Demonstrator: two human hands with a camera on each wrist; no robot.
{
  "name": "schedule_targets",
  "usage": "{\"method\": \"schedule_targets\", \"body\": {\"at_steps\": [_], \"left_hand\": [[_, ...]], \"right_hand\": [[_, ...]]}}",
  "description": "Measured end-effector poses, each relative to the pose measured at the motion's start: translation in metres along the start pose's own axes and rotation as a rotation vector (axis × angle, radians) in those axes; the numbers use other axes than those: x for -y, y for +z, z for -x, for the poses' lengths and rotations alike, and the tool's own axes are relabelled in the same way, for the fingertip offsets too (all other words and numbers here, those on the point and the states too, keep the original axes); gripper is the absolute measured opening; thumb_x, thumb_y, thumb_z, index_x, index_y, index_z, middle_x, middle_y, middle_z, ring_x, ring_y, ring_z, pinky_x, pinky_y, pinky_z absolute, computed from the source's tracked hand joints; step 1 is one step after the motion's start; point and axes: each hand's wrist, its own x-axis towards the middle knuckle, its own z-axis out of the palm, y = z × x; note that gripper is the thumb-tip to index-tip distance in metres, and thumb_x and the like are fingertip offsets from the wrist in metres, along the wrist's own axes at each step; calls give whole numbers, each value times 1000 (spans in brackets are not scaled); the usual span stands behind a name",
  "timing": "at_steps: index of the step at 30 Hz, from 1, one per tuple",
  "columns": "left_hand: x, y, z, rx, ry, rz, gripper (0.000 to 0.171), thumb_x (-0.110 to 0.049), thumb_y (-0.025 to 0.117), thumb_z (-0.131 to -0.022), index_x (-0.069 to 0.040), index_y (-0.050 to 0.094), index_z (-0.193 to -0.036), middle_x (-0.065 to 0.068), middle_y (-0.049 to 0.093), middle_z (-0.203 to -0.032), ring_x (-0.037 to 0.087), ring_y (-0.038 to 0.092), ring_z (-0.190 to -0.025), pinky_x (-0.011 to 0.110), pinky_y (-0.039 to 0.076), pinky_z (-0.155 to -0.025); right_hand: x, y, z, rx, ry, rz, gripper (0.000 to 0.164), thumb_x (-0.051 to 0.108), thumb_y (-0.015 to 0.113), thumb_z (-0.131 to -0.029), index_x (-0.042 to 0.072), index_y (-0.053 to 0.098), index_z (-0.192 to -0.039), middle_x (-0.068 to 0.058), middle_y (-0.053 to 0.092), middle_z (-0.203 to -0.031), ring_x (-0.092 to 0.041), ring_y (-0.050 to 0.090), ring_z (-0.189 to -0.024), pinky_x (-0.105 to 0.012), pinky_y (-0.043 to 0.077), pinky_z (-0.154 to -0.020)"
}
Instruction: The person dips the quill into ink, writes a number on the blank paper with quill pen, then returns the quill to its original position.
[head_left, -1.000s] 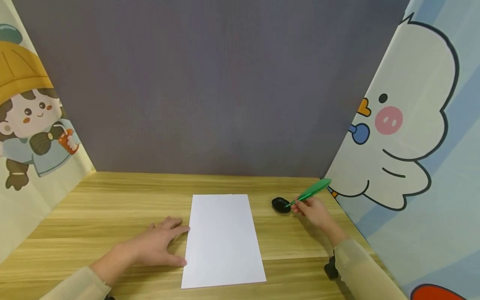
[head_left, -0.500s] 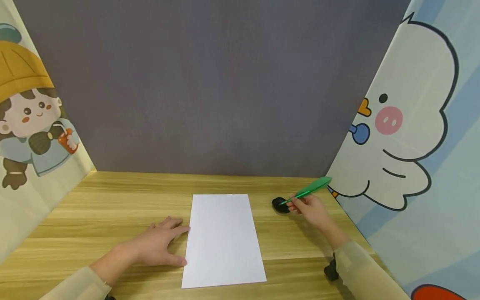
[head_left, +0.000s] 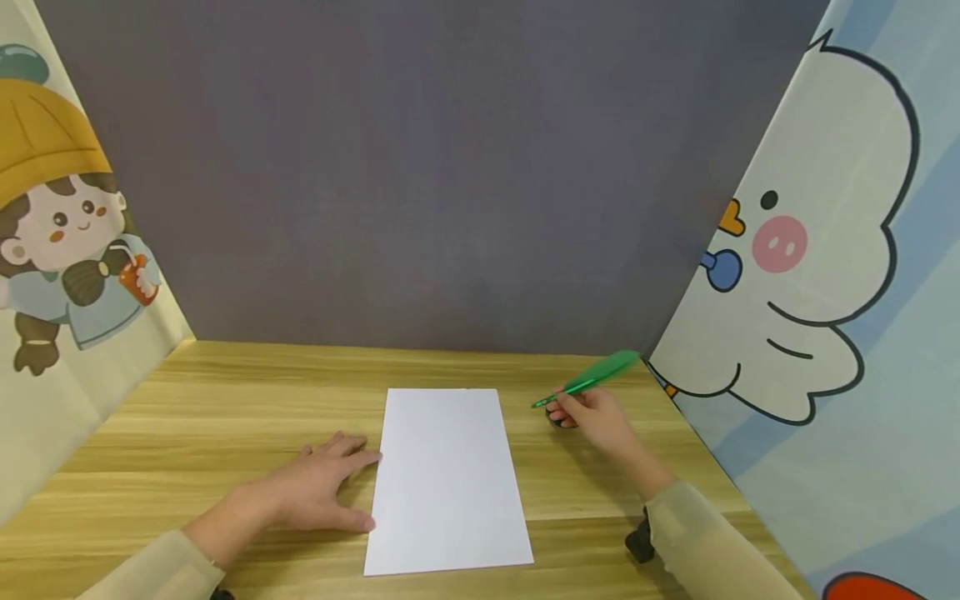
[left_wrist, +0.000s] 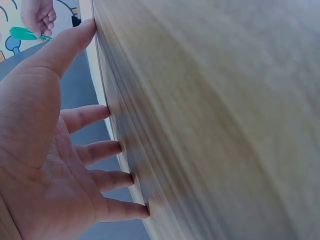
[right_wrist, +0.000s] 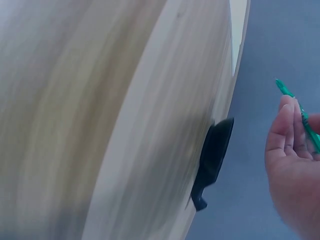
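In the head view a white sheet of paper point(head_left: 450, 483) lies on the wooden table. My left hand point(head_left: 318, 492) rests at its left edge, fingers spread, thumb and index fingertip touching the sheet's side. Between thumb and fingers, my right hand point(head_left: 603, 421) pinches a green feather pen point(head_left: 606, 367), its tip pointing left and held above the table. Below that hand sits a small black dish point(right_wrist: 215, 152), mostly hidden by the fingers in the head view. The right wrist view shows the dish apart from the hand, with the pen tip point(right_wrist: 280, 85) raised off the table.
A dark grey panel point(head_left: 435, 183) stands along the table's far edge. Side walls with cartoon prints, a figure in a yellow hat point(head_left: 82, 233) and a white character point(head_left: 817, 208), close in the left and right. Wooden tabletop point(head_left: 262, 400) surrounds the paper.
My right hand has lifted the feather pen from the black dish and moved it left, toward the paper. The left hand and the sheet stay in place.
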Motion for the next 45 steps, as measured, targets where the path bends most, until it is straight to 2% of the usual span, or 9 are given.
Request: {"method": "schedule_targets", "body": {"at_steps": [6,9,13,24,27,32,38,45], "left_hand": [[0,1,-1,-10,2,-11,99,-63,88,-84,-11,54,-161,30,38,-171,65,26,-159,95,18,-114],[0,2,-1,-14,1,-15,99,-63,88,-83,-11,54,-161,30,39,-171,65,26,-159,95,18,-114],[1,4,-2,-14,0,-17,100,-63,88,-83,-11,54,-161,30,39,-171,65,27,-159,95,19,-114],[6,5,-4,-20,16,-28,99,-64,88,-84,-12,55,-161,30,40,-170,65,28,-158,95,21,-112],[6,5,-4,-20,18,-31,99,-65,88,-84,-11,55,-161,30,40,-170,65,29,-158,95,22,-112],[6,5,-4,-24,24,-31,99,-65,88,-84,-11,55,-160,30,40,-170,66,29,-158,95,23,-112],[5,4,-4,-20,21,-27,99,-64,88,-84,-11,55,-160,31,40,-170,66,28,-158,95,22,-112],[4,4,-4,-14,18,-24,99,-63,88,-84,-10,55,-160,31,39,-170,66,27,-158,95,21,-113]], "right_hand": [[1,14,-4,13,-13,-3,29,14,59,-114,-10,70,-127,-29,79,-114,-32,79,-99,-38,67,-84],[2,22,-6,18,-22,9,28,15,59,-114,-8,71,-126,-28,79,-113,-31,80,-99,-43,67,-85],[6,33,-8,31,-15,3,29,16,59,-114,-7,72,-127,-26,80,-112,-30,80,-100,-41,67,-86],[9,59,-21,35,-11,-44,24,14,58,-114,-3,73,-124,-28,78,-115,-39,78,-105,-51,66,-91],[9,65,-24,32,-11,-41,24,14,59,-114,-3,74,-124,-25,80,-113,-37,78,-102,-49,66,-90],[11,75,-28,17,-1,-45,25,13,59,-113,-3,74,-125,-15,82,-107,-25,79,-95,-45,67,-87],[13,85,-32,20,20,-75,27,15,60,-113,-4,73,-129,-16,81,-108,-19,78,-93,-43,67,-87],[10,94,-40,7,-4,-69,24,15,62,-112,-3,75,-123,-15,82,-106,-19,78,-92,-43,67,-86]]}}
